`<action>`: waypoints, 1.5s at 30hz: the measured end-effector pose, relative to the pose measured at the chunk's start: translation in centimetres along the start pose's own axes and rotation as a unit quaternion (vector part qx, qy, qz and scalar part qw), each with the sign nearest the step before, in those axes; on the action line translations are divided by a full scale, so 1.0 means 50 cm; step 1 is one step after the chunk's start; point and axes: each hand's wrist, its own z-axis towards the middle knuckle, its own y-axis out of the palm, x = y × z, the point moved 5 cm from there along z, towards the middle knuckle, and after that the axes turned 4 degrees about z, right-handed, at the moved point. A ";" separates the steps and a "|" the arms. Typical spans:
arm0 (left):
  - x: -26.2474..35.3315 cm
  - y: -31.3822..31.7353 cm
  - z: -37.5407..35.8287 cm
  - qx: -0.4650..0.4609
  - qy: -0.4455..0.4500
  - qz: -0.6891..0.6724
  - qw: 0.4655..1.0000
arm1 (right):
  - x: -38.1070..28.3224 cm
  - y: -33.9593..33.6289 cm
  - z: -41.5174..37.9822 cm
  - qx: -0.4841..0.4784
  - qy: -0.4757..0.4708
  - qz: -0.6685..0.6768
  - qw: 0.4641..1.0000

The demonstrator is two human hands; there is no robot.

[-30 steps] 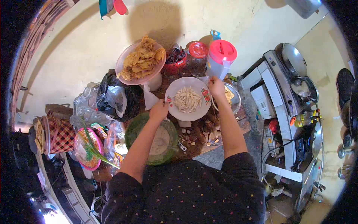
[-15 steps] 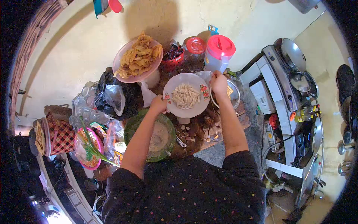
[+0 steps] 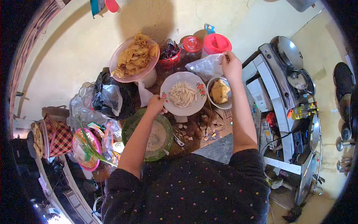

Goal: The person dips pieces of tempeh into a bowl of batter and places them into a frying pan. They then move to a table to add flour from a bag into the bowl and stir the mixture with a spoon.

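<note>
My left hand point(image 3: 156, 104) grips the left rim of a white plate point(image 3: 183, 111) with red flowers. Pale cut strips point(image 3: 182, 94) lie heaped in the middle of this plate. Farther right, my right hand point(image 3: 232, 67) pinches a clear plastic bag point(image 3: 206, 66) and holds it up behind the plate. Below that hand stands a metal bowl point(image 3: 223, 106) with golden fried pieces point(image 3: 219, 92) in it. Under my left forearm is a green basin point(image 3: 128, 130) of pale batter, with a spoon handle showing at its lower edge.
A pink bowl of fried food point(image 3: 135, 58) stands at the back left. Near the wall are a red basket point(image 3: 170, 59), a red-lidded jar point(image 3: 192, 44) and a pink-lidded pitcher point(image 3: 217, 43). A stove point(image 3: 274, 61) with pans is at right. Black plastic bags point(image 3: 106, 91) lie at left.
My right hand has left the plate's side and lifted the plastic bag up and to the right, uncovering the metal bowl. My left hand stays on the plate.
</note>
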 end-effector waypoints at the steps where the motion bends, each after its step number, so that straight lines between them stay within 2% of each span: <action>1: 0.010 -0.002 -0.010 0.001 -0.001 0.016 1.000 | -0.001 -0.005 0.003 0.003 0.002 0.003 1.000; 3: 0.032 -0.009 -0.028 0.004 -0.002 0.048 0.999 | -0.014 -0.019 0.009 0.006 -0.003 0.020 1.000; 6: 0.091 -0.038 -0.084 0.133 0.125 0.195 0.964 | -0.062 -0.051 0.004 0.000 -0.018 0.075 0.997; 9: 0.124 -0.050 -0.110 0.210 0.326 0.240 0.890 | -0.132 -0.084 0.001 -0.040 -0.035 0.136 0.989; 11: 0.152 -0.039 -0.131 0.105 0.305 0.045 0.946 | -0.181 -0.097 -0.007 -0.113 -0.020 0.188 0.975; 12: 0.174 -0.033 -0.150 0.051 0.290 -0.055 0.954 | -0.204 -0.099 -0.013 -0.149 -0.014 0.213 0.965; 15: 0.262 -0.044 -0.244 0.120 0.423 0.085 0.894 | -0.263 -0.097 -0.046 -0.243 -0.014 0.229 0.942; 18: 0.312 -0.055 -0.314 0.144 0.526 0.173 0.820 | -0.315 -0.077 -0.094 -0.338 -0.011 0.296 0.893; 19: 0.304 -0.055 -0.320 0.123 0.510 0.208 0.825 | -0.328 -0.072 -0.108 -0.362 -0.022 0.302 0.881; 22: 0.268 -0.065 -0.334 0.065 0.466 0.291 0.833 | -0.365 -0.068 -0.159 -0.340 0.011 0.322 0.883; 24: 0.231 -0.075 -0.335 0.029 0.443 0.322 0.836 | -0.378 -0.073 -0.186 -0.311 -0.030 0.324 0.893; 26: 0.214 -0.098 -0.367 0.055 0.475 0.316 0.820 | -0.392 -0.080 -0.219 -0.244 -0.057 0.348 0.903; 27: 0.208 -0.108 -0.385 0.068 0.490 0.312 0.811 | -0.378 -0.082 -0.231 -0.250 -0.026 0.343 0.905; 30: 0.190 -0.135 -0.414 0.069 0.441 0.335 0.830 | -0.411 -0.103 -0.255 -0.259 -0.214 0.179 0.925; 33: 0.181 -0.157 -0.451 0.114 0.482 0.344 0.798 | -0.426 -0.092 -0.285 -0.243 -0.192 0.186 0.933; 38: 0.160 -0.186 -0.469 0.163 0.464 0.345 0.799 | -0.434 -0.083 -0.313 -0.270 -0.212 0.192 0.919; 41: 0.159 -0.196 -0.482 0.184 0.469 0.365 0.783 | -0.442 -0.077 -0.325 -0.268 -0.232 0.161 0.921; 45: 0.164 -0.198 -0.501 0.208 0.503 0.384 0.746 | -0.430 -0.053 -0.332 -0.295 -0.242 0.036 0.924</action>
